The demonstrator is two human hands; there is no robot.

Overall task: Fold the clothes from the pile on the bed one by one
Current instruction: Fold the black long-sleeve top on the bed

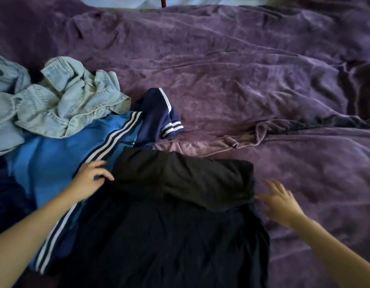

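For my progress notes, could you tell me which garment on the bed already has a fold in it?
The black garment in front: its far end looks folded back over itself. The denim shirt lies crumpled, and the blue jacket is spread loose.

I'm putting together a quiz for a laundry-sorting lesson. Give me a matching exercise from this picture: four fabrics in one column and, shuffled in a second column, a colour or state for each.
Things:
1. denim shirt
2. striped garment
3. dark garment
4. blanket

Descriptions:
A. purple, covers the bed
B. bright blue, three white stripes along it
C. pale blue, crumpled at the far left
D. nearly black, spread out in front, far edge folded back

Pairs: 1-C, 2-B, 3-D, 4-A
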